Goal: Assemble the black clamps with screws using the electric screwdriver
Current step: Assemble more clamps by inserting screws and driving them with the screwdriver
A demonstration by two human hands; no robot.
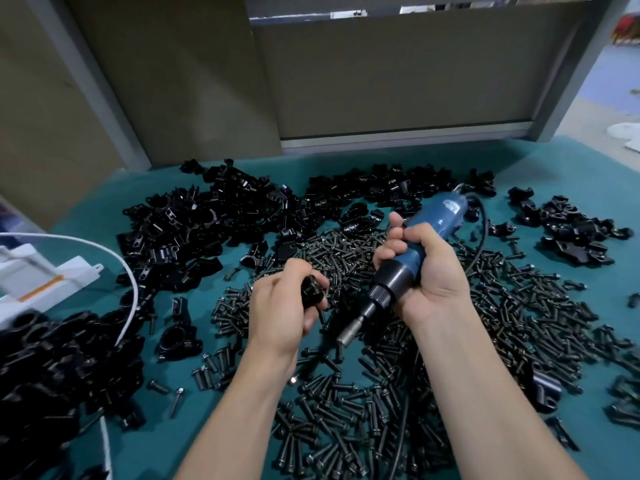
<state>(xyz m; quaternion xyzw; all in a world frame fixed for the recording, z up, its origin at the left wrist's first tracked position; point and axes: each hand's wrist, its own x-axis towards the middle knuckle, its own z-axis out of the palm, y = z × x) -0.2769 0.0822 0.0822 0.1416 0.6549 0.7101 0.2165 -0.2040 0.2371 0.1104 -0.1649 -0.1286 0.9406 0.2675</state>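
Note:
My left hand (282,306) grips a small black clamp (313,291) above the screw pile, fingers curled round it. My right hand (420,268) holds the blue electric screwdriver (429,225) by its body. The tool's black chuck and silver bit (353,329) point down and left, ending just below and right of the clamp without touching it. Loose black screws (346,427) cover the green table (207,410) under both hands. Piles of black clamps (194,223) lie behind and to the left.
A white box (41,289) with a white cable (128,271) sits at the left edge. More clamps lie in heaps at the near left (45,368) and far right (571,230). The screwdriver's black cord (483,237) loops right. Cardboard panels (398,74) wall the table's back.

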